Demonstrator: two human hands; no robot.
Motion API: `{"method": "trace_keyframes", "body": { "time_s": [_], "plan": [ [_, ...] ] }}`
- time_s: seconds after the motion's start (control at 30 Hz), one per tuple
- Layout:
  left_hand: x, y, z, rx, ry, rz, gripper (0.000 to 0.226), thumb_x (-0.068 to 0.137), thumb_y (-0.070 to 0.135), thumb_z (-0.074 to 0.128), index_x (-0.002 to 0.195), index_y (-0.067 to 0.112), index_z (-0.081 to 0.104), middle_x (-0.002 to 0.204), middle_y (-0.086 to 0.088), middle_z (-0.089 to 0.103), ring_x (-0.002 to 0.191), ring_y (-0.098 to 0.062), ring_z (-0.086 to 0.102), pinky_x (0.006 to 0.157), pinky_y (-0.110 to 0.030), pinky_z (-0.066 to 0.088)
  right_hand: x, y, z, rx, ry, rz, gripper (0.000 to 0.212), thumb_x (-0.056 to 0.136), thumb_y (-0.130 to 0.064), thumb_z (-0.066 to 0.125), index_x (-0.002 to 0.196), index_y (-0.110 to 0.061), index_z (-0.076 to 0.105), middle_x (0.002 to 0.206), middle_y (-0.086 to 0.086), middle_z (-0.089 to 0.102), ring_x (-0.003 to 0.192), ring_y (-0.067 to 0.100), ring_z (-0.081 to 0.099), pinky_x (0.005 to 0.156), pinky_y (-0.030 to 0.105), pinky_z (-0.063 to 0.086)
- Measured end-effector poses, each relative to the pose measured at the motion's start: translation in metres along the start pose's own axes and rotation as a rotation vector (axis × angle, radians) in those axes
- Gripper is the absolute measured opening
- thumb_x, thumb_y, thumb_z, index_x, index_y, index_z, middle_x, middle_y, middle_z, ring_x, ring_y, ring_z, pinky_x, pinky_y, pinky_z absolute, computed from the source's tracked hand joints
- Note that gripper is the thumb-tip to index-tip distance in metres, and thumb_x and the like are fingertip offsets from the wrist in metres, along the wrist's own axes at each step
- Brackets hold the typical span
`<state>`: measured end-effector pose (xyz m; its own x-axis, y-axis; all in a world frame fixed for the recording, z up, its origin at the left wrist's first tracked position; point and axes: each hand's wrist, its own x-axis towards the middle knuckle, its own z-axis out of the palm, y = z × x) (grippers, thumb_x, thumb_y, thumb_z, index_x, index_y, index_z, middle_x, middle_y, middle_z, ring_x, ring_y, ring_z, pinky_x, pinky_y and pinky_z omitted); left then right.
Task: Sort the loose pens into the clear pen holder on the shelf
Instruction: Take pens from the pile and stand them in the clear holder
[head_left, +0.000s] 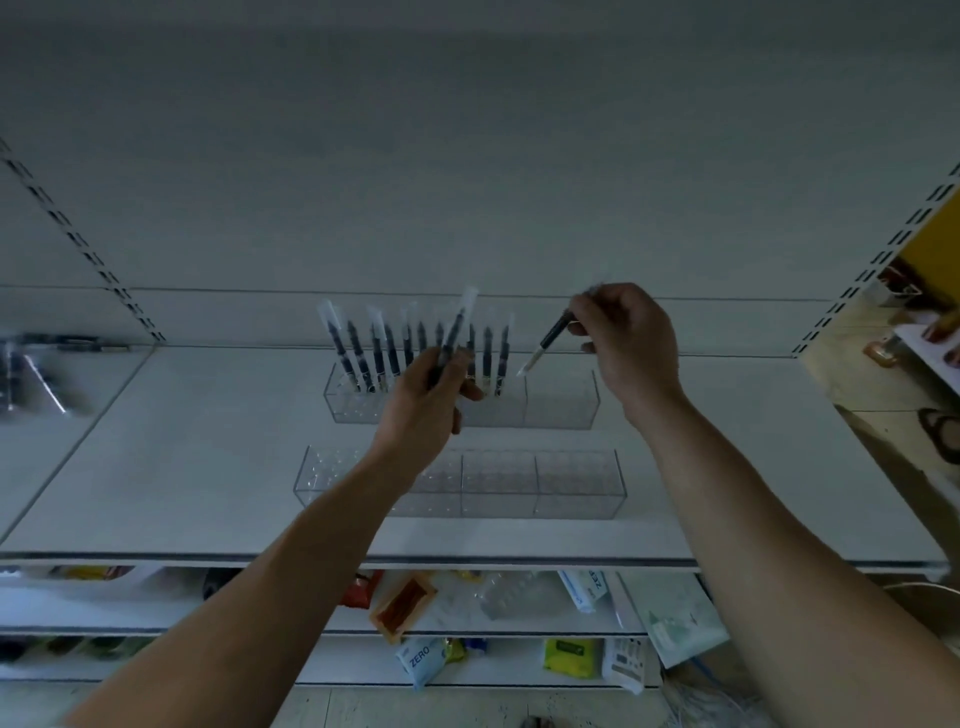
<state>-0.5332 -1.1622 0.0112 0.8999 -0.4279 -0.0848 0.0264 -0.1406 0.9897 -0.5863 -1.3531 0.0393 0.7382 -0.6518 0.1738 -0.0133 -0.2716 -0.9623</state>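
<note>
A clear pen holder (561, 402) stands at the back of the white shelf (208, 467), with several dark pens (363, 353) upright in its left and middle parts. My left hand (428, 400) is in front of the holder and grips a pen or a few pens (460, 319) that point up. My right hand (626, 345) pinches a single dark pen (545, 345) by its upper end. This pen slants down to the left, its pale tip just above the holder's right section.
A second clear holder (576, 486) stands nearer the shelf's front edge. A blurred bag of pens (31, 374) lies on the neighbouring shelf at far left. Lower shelves hold packets (421, 662) and boxes. Slotted uprights (872, 265) frame the bay.
</note>
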Motion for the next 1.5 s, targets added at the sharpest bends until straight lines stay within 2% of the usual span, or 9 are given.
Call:
{"method": "trace_keyframes", "body": {
  "time_s": [0.13,0.43,0.63,0.77,1.0,1.17,1.27,1.4,1.5],
  "plan": [
    [-0.003,0.002,0.0,-0.091,-0.047,0.012,0.023,0.1,0.026,0.047,0.11,0.01,0.061,0.074,-0.001,0.062,0.046,-0.005,0.037,0.042,-0.015,0.031,0.007,0.012,0.013,-0.163,-0.054,-0.092,0.008,0.09,-0.03,0.064,0.085,-0.026,0.06,0.081,-0.008,0.07,0.078,0.007,0.068,0.075,0.04,0.058],
    [-0.002,0.002,0.0,-0.1,-0.071,0.029,0.021,0.1,0.025,0.047,0.109,0.013,0.061,0.072,0.001,0.062,0.049,-0.006,0.038,0.043,-0.015,0.032,0.015,0.008,0.021,-0.396,-0.076,-0.311,0.013,0.093,-0.029,0.061,0.091,-0.016,0.061,0.082,-0.004,0.069,0.075,0.011,0.065,0.065,0.023,0.049],
    [-0.002,0.003,0.003,-0.108,-0.068,0.03,0.017,0.1,0.025,0.048,0.107,0.018,0.062,0.072,0.001,0.062,0.048,-0.006,0.038,0.043,-0.015,0.031,0.016,0.011,0.018,-0.427,-0.155,-0.305,0.012,0.091,-0.028,0.063,0.091,-0.017,0.062,0.081,-0.008,0.068,0.075,0.008,0.065,0.065,0.02,0.048],
    [-0.002,0.004,0.002,-0.112,-0.069,0.023,0.018,0.1,0.024,0.048,0.108,0.016,0.062,0.073,0.0,0.062,0.049,-0.006,0.038,0.044,-0.015,0.031,0.008,0.024,0.02,-0.505,-0.179,-0.284,0.013,0.093,-0.029,0.061,0.092,-0.016,0.062,0.084,-0.003,0.069,0.076,0.014,0.064,0.067,0.03,0.052],
    [-0.003,0.005,0.003,-0.156,-0.075,0.01,0.019,0.1,0.021,0.048,0.109,0.012,0.062,0.07,0.001,0.061,0.05,-0.008,0.037,0.043,-0.016,0.03,0.006,0.025,0.03,-0.592,-0.28,-0.281,0.014,0.091,-0.03,0.06,0.098,-0.019,0.063,0.091,-0.005,0.07,0.081,0.014,0.065,0.073,0.035,0.054],
    [-0.004,0.005,0.005,-0.176,-0.095,0.012,0.019,0.1,0.021,0.047,0.107,0.015,0.065,0.072,-0.001,0.062,0.052,-0.009,0.037,0.045,-0.018,0.029,0.004,0.026,0.031,-0.548,-0.276,-0.174,0.014,0.091,-0.03,0.062,0.1,-0.02,0.066,0.092,-0.008,0.07,0.084,0.011,0.065,0.072,0.03,0.053],
    [-0.003,0.006,0.01,-0.183,-0.113,0.004,0.021,0.1,0.02,0.047,0.109,0.013,0.064,0.071,-0.001,0.062,0.053,-0.011,0.038,0.046,-0.019,0.029,-0.002,0.026,0.023,-0.491,-0.292,-0.1,0.024,0.091,-0.028,0.062,0.114,-0.024,0.064,0.105,-0.012,0.066,0.088,0.006,0.063,0.071,0.021,0.046],
    [-0.002,0.007,0.02,-0.182,-0.164,-0.004,0.022,0.101,0.021,0.045,0.109,0.012,0.064,0.069,0.0,0.063,0.051,-0.011,0.037,0.045,-0.019,0.028,-0.02,0.021,0.004,-0.254,-0.077,-0.07,0.018,0.092,-0.028,0.059,0.108,-0.029,0.068,0.102,-0.016,0.066,0.079,-0.003,0.06,0.068,0.013,0.043],
    [-0.005,0.011,0.034,-0.162,-0.251,-0.017,0.024,0.101,0.022,0.044,0.102,0.011,0.065,0.069,-0.003,0.063,0.047,-0.01,0.037,0.042,-0.017,0.028,-0.028,0.011,-0.008,-0.037,-0.309,0.117,0.013,0.091,-0.032,0.061,0.095,-0.026,0.072,0.089,-0.011,0.07,0.068,0.003,0.06,0.061,0.02,0.044]
  ]
}}
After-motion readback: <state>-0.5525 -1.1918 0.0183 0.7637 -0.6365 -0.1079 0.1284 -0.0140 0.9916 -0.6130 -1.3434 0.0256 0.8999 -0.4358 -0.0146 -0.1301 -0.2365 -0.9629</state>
